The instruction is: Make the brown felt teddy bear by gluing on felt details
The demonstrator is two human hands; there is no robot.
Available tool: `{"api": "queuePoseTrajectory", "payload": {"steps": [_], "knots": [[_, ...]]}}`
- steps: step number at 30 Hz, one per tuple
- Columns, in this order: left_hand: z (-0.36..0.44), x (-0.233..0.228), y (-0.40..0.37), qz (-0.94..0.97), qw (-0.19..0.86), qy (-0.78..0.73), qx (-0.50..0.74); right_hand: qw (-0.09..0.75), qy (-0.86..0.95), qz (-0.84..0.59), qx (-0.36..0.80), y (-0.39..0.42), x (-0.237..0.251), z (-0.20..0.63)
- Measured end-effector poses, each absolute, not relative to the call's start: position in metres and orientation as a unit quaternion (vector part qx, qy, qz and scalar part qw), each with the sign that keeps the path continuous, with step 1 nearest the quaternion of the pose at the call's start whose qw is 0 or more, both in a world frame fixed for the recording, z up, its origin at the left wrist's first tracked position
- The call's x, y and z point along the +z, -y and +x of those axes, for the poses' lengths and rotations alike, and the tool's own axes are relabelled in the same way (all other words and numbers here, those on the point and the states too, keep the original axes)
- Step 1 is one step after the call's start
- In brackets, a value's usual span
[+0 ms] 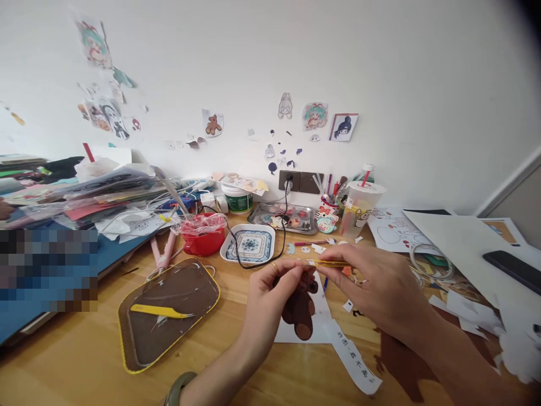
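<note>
My right hand (372, 282) is closed around a pair of yellow tweezers (332, 263), whose tips point left towards the fingertips of my left hand (273, 290). My left thumb and forefinger are pinched together; whatever small thing they hold is mostly hidden. Below both hands lies a brown teddy bear picture (299, 307) on white paper, its upper part covered by my fingers. A paper strip with handwriting (355, 358) overlaps the sheet's right side. Dark brown paper (401, 361) lies under my right forearm.
Yellow tweezers (160, 310) rest on a brown, yellow-edged mat (169, 332) at the left. Behind are a red pot (205, 239), a patterned tray (228, 256), a metal tray (310, 227) and a plastic cup (359, 208). A black cable crosses the patterned tray. Paper scraps lie right.
</note>
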State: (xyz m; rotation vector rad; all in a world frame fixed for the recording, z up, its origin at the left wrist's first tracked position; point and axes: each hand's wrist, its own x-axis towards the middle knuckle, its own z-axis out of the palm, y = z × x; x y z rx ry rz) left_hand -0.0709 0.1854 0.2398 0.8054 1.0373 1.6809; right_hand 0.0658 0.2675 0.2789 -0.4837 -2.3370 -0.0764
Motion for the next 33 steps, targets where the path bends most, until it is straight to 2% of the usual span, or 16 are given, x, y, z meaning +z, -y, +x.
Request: {"api": "queuePoseTrajectory", "payload": {"steps": [6, 12, 18, 27, 33], "knots": [[-0.066, 0.246, -0.185, 0.288, 0.457, -0.477, 0.693, 0.348, 0.918, -0.190, -0.008, -0.266, 0.277, 0.063], [-0.070, 0.242, -0.183, 0.299, 0.464, -0.467, 0.691, 0.334, 0.917, -0.216, 0.034, -0.265, 0.279, 0.064], [-0.080, 0.241, -0.186, 0.241, 0.409, -0.459, 0.751, 0.379, 0.891, -0.250, -0.011, -0.272, 0.286, 0.071], [-0.076, 0.238, -0.191, 0.353, 0.451, -0.406, 0.712, 0.364, 0.904, -0.223, -0.013, -0.267, 0.288, 0.071], [-0.075, 0.238, -0.191, 0.390, 0.460, -0.399, 0.691, 0.356, 0.912, -0.186, -0.086, -0.263, 0.285, 0.070]]}}
